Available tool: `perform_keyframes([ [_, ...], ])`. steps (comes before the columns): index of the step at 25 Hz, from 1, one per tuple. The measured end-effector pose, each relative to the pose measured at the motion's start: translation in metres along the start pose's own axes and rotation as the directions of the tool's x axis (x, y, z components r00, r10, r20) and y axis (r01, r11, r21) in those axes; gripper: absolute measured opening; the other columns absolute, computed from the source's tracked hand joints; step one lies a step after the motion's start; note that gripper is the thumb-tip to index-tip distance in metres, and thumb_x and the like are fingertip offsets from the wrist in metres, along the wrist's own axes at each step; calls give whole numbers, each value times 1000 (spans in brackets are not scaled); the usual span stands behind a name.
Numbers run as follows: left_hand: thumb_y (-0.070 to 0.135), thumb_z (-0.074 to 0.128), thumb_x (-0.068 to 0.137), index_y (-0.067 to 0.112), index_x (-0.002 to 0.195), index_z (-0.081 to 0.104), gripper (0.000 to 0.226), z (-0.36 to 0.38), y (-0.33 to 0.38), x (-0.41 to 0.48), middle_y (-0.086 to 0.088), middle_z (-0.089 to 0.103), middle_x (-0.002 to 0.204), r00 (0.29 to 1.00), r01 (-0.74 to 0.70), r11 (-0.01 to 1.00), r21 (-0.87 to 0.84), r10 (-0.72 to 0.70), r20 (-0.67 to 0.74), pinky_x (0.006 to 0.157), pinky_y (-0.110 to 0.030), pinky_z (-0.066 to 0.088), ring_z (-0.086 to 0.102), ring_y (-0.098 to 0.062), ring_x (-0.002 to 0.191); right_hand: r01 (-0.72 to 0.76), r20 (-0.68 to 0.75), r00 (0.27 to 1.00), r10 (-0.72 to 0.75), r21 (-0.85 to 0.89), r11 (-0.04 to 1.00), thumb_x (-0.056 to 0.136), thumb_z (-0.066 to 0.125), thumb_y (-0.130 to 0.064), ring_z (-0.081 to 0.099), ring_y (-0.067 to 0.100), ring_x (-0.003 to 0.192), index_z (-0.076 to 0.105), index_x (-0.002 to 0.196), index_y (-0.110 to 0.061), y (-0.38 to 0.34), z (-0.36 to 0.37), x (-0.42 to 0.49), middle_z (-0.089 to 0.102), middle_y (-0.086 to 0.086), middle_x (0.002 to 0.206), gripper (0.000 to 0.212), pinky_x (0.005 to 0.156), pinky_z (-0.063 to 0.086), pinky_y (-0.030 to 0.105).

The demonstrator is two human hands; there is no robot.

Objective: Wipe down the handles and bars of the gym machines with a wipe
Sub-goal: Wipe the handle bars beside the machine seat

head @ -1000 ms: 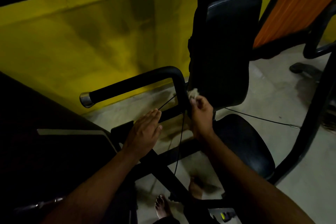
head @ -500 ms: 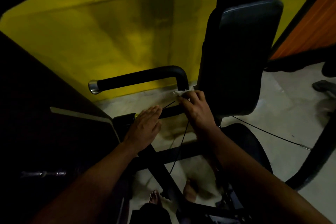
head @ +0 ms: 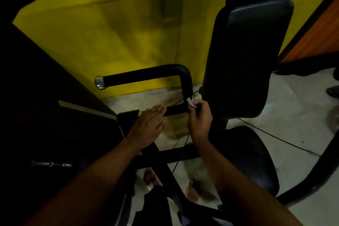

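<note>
Where the upright leg of the bent black handle [head: 186,86] meets the lower bar [head: 175,113], a wipe [head: 190,102] is pressed against the metal. The wipe is seen as a small, pale, crumpled wad, creased and bunched. Most of it is hidden by the fingers that pinch it, and only a ragged tuft is shown above the fingertips. It is gripped by the right hand [head: 200,121], whose fingers are curled round it just to the right of the handle's upright leg. The left hand [head: 148,127] is held flat below the handle's horizontal grip, fingers straight and together, with nothing grasped and the fingertips laid over the lower bar. The grip is covered in matt black, and its free end on the left is capped in bright metal [head: 99,82]. A black back pad [head: 253,57] is set just right of the handle. A thin black cable [head: 184,150] is hung below the handle, beside the right wrist.
</note>
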State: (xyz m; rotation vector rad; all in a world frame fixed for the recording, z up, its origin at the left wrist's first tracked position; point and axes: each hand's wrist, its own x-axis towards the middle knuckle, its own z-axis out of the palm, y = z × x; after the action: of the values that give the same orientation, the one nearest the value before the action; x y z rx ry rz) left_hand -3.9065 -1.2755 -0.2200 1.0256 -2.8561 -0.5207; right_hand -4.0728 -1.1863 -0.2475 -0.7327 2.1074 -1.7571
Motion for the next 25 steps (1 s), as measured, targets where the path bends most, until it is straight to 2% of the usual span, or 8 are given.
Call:
perform_keyframes([
  [3, 29, 44, 103, 12, 152, 26, 55, -1, 4, -3, -3, 22, 160, 1000, -15, 1000, -14, 15, 15, 116, -21, 1, 15, -13, 148, -247, -60, 966, 253, 94, 965, 96, 60, -18, 63, 16, 99, 63, 109, -11, -8, 5, 0, 66, 1, 104, 14, 91, 53, 42],
  [6, 29, 43, 103, 11, 152, 25, 56, -3, 5, -4, -4, 22, 160, 1000, -26, 1000, -14, 26, 15, 116, -22, 4, 15, -15, 148, -159, -16, 987, 160, 20, 987, 99, 55, -18, 64, 18, 99, 63, 113, -10, -26, -2, 16, 67, 2, 105, 18, 83, 51, 31],
  [9, 35, 38, 100, 10, 152, 27, 58, -4, 4, -3, -6, 26, 159, 999, -28, 1000, -15, 28, 42, 116, -24, 7, 19, -16, 148, -64, 153, 985, 78, -93, 994, 101, 49, -23, 63, 16, 93, 60, 112, -15, -24, -9, 30, 67, 3, 102, 17, 79, 52, 36],
  [13, 41, 29, 95, 11, 152, 27, 65, -4, 4, 0, -5, 26, 158, 999, -18, 1000, -16, 19, 42, 116, -23, 6, 19, -15, 148, -271, 406, 895, 185, 166, 948, 99, 48, -25, 66, 30, 98, 67, 101, -25, -17, -13, 54, 69, 9, 103, 19, 89, 52, 54],
  [16, 41, 29, 94, 10, 151, 28, 65, -5, 4, 2, -5, 27, 158, 999, -26, 999, -21, 27, 42, 116, -24, 8, 20, -15, 148, -255, 443, 886, 134, 227, 940, 100, 47, -24, 64, 24, 96, 70, 101, -27, -27, -11, 63, 69, 3, 100, 23, 85, 50, 47],
  [19, 39, 31, 95, 9, 151, 30, 64, -3, 2, 5, -6, 29, 157, 999, -30, 999, -24, 31, 30, 117, -27, 12, 23, -17, 147, -348, 461, 868, 183, 304, 887, 100, 46, -19, 64, 24, 94, 69, 103, -18, -29, -9, 69, 69, 6, 99, 23, 84, 49, 43],
  [21, 35, 37, 97, 8, 150, 32, 59, 0, 3, 4, -8, 32, 156, 999, -37, 999, -28, 37, -7, 117, -28, 13, 27, -19, 146, -264, 399, 907, 132, 297, 918, 100, 47, -24, 64, 23, 95, 64, 110, -21, -34, -7, 67, 67, 3, 104, 20, 81, 51, 40],
  [25, 28, 45, 101, 9, 150, 33, 54, 1, 0, 4, -7, 32, 156, 999, -42, 999, -26, 42, -11, 115, -24, 9, 26, -18, 146, 52, 149, 987, -54, 18, 998, 99, 57, -24, 65, 13, 98, 61, 118, -14, -33, -9, 41, 66, -1, 109, 23, 84, 57, 37],
])
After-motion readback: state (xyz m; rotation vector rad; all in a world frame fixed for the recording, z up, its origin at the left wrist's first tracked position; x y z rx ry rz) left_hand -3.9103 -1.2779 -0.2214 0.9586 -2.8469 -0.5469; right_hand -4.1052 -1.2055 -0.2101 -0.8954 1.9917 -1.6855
